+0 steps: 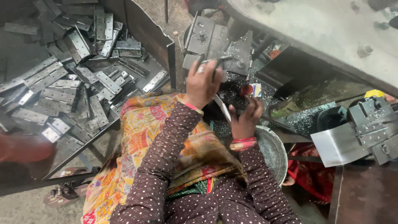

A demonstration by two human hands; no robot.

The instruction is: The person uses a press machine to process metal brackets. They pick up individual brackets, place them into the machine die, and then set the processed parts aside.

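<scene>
Workshop floor of bare concrete surrounds a seated person in a dotted dark top with a patterned yellow cloth (141,137) across the lap. To the person's left, a sheet-metal bin (145,31) holds a loose pile of flat grey hinge plates (70,79) with punched holes, lying at all angles.

Ahead stands a press fixture (217,43) of dark steel blocks and bolts, with bright metal swarf scattered on its base. The left hand (202,83) is raised at the fixture, fingers closed on a narrow grey metal piece (215,61) that rests against the fixture's lower edge. The right hand (246,114) sits lower and to the right, fingers curled near a small red knob (247,89); whether it grips anything cannot be told. The hands are apart.

A round steel bowl (273,151) lies just below the right wrist. A second grey fixture (369,124) stands well apart, at the far right.
</scene>
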